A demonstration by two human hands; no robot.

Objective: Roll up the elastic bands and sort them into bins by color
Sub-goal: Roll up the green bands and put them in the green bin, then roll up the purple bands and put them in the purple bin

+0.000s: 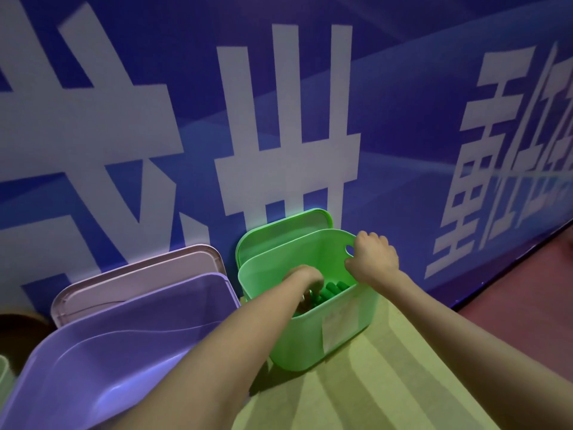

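The left hand's fingertips are being hidden inside the green bin; the purple bin is being cut off at the lower left edge.

Both bare forearms run from the bottom of the frame up toward its centre. The left hand sits just left of centre, wrist bent down, knuckles up, fingers curled under; what they hold cannot be made out. The right hand, right of centre and a little higher, has its grip closed over a bin rim, fingers wrapped at the handle hole.
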